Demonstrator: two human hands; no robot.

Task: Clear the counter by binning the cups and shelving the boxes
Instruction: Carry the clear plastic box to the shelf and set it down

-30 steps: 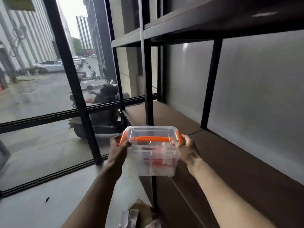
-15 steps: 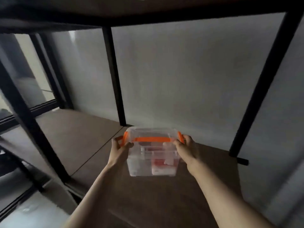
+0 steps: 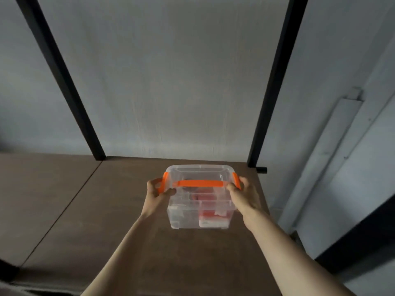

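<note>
I hold a clear plastic box [image 3: 199,207] with an orange handle and orange side clips over the brown shelf board [image 3: 119,210]. Red and white contents show faintly through its walls. My left hand [image 3: 157,194] grips the box's left clip and my right hand [image 3: 243,196] grips its right clip. The box sits in the right-hand bay of the shelf, near the back; whether its base touches the board I cannot tell. No cups are in view.
Two black uprights [image 3: 62,82] [image 3: 275,82] of the shelf frame stand at the back against a grey wall [image 3: 171,71]. A seam [image 3: 64,208] splits the board into bays. A white cable duct [image 3: 327,154] runs down the wall to the right of the shelf's edge.
The view has swung right from the window to the shelf bay. Both hands have carried the box forward and lower over the brown board, toward the back wall.
</note>
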